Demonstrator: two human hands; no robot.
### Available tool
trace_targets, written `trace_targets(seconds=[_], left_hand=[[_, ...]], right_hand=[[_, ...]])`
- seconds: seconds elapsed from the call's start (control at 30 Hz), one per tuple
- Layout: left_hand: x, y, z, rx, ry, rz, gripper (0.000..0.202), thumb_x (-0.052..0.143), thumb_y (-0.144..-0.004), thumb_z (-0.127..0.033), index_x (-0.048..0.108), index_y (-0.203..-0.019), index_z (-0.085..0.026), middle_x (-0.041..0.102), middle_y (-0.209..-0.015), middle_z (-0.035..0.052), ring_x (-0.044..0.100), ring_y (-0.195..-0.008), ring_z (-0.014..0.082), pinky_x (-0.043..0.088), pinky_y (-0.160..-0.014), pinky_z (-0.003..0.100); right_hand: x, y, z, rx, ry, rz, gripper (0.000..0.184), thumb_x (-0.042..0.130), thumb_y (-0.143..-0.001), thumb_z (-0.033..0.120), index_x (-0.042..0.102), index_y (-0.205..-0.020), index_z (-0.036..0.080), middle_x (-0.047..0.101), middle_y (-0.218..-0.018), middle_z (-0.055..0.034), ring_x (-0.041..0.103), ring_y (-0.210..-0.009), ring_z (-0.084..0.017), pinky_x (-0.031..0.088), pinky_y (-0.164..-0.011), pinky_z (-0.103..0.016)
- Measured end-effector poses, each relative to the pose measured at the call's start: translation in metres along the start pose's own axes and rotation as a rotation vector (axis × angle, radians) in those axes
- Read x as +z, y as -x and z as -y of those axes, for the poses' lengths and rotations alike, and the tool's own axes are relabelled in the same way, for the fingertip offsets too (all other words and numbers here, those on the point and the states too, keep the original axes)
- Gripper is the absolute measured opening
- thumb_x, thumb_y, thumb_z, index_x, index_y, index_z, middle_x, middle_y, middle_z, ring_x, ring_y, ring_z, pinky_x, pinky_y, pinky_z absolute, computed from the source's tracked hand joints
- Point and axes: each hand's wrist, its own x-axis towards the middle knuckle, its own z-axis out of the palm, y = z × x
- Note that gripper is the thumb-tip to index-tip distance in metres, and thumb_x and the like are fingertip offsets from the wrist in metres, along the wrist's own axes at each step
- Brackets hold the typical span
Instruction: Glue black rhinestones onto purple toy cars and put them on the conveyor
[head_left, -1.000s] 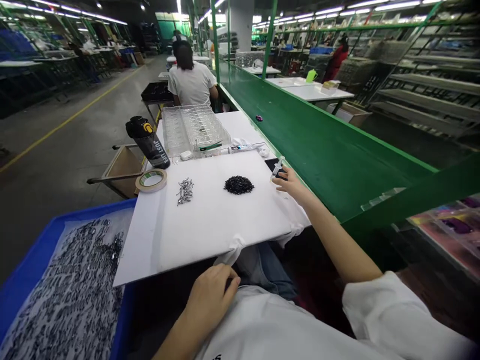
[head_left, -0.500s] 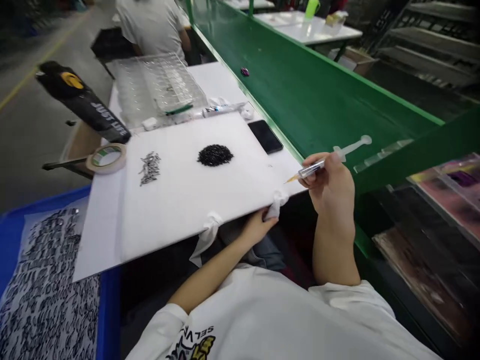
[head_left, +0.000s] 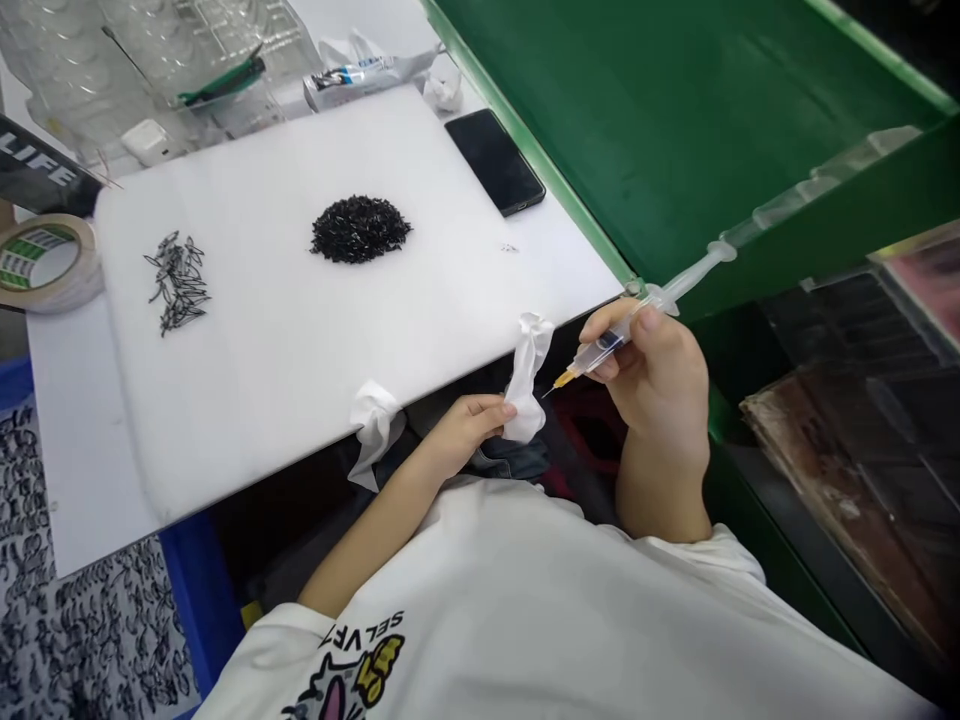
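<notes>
In my right hand (head_left: 652, 370) is a clear syringe (head_left: 611, 340) with a yellow needle tip, pointing down and left. My left hand (head_left: 469, 428) pinches a crumpled white tissue (head_left: 526, 395) at the front edge of the white board (head_left: 262, 380). The needle's end is close to that tissue; whether it touches I cannot tell. Another tissue (head_left: 373, 425) hangs over the board's edge, left of my left hand. On the board are a round heap of small black pieces (head_left: 360, 230) and a looser group of thin black loop-like pieces (head_left: 178, 282).
A black phone (head_left: 495, 162) lies right of the board, beside the green conveyor (head_left: 637, 120). Clear plastic trays (head_left: 67, 60), green-handled tweezers (head_left: 225, 80) and a tube (head_left: 367, 78) are at the back. A tape roll (head_left: 49, 262) sits at the left, above a blue bin (head_left: 202, 575).
The view has tilted down and closer. My left hand has raised the tissue beside the board's edge, and the syringe's needle has come down near it.
</notes>
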Motion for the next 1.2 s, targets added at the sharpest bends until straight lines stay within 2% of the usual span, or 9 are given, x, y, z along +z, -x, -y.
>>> trace_targets(seconds=[0.13,0.23,0.33,0.43,0.6,0.9,1.2], left_hand=[[0.001,-0.005,-0.004,-0.107,0.161,0.061,0.026,0.060,-0.060,-0.024,0.065,-0.082,-0.010,0.062,-0.073,0.0049,0.057,-0.066,0.0152,0.047,-0.065,0.027],[0.007,-0.013,-0.002,-0.148,0.245,0.038,0.026,0.056,-0.059,-0.017,0.064,-0.083,-0.011,0.062,-0.074,0.0037,0.056,-0.066,0.0128,0.046,-0.062,0.023],[0.015,-0.018,-0.001,-0.168,0.277,0.024,0.021,0.062,-0.064,-0.021,0.063,-0.083,-0.011,0.061,-0.074,0.0025,0.055,-0.064,0.0108,0.044,-0.059,0.020],[0.021,-0.018,-0.005,-0.192,0.255,0.034,0.027,0.070,-0.063,-0.027,0.064,-0.083,-0.010,0.060,-0.071,0.0020,0.052,-0.059,0.0096,0.040,-0.052,0.019],[0.027,-0.017,-0.013,-0.172,0.165,0.015,0.029,0.076,-0.056,-0.033,0.059,-0.064,-0.011,0.051,-0.054,-0.0023,0.044,-0.047,0.0064,0.032,-0.044,0.018],[0.036,-0.018,-0.014,0.005,0.053,-0.069,0.038,0.067,-0.065,-0.048,0.055,-0.065,-0.012,0.045,-0.054,-0.0045,0.035,-0.047,0.0043,0.027,-0.044,0.018],[0.036,-0.017,-0.015,0.042,0.041,-0.053,0.038,0.063,-0.068,-0.049,0.054,-0.063,-0.013,0.048,-0.055,-0.0025,0.037,-0.047,0.0059,0.029,-0.043,0.019]], right_hand=[[-0.005,-0.001,-0.012,0.034,0.044,-0.012,0.038,0.049,-0.078,0.056,0.060,-0.066,0.022,0.033,-0.044,0.0031,0.033,-0.042,-0.008,0.023,-0.043,-0.024],[-0.009,-0.002,-0.019,0.081,0.061,0.010,0.037,0.049,-0.079,0.052,0.059,-0.063,0.020,0.032,-0.042,0.0036,0.031,-0.041,-0.007,0.022,-0.042,-0.024],[-0.014,-0.005,-0.025,0.104,0.081,0.030,0.035,0.048,-0.081,0.046,0.060,-0.064,0.018,0.034,-0.044,0.0039,0.032,-0.042,-0.007,0.022,-0.043,-0.023],[-0.016,-0.006,-0.031,0.103,0.111,0.036,0.033,0.049,-0.082,0.044,0.061,-0.066,0.017,0.036,-0.046,0.0040,0.033,-0.043,-0.006,0.023,-0.044,-0.022],[-0.016,-0.007,-0.035,0.112,0.194,0.030,0.033,0.048,-0.082,0.044,0.061,-0.066,0.018,0.038,-0.047,0.0037,0.036,-0.045,-0.007,0.026,-0.045,-0.023],[-0.014,-0.005,-0.035,0.022,0.230,0.080,0.028,0.047,-0.085,0.037,0.061,-0.069,0.018,0.045,-0.055,0.0028,0.039,-0.051,-0.008,0.029,-0.049,-0.023],[-0.012,-0.006,-0.037,0.010,0.188,0.060,0.027,0.047,-0.086,0.035,0.060,-0.069,0.020,0.044,-0.055,0.0023,0.038,-0.049,-0.008,0.030,-0.048,-0.024]])
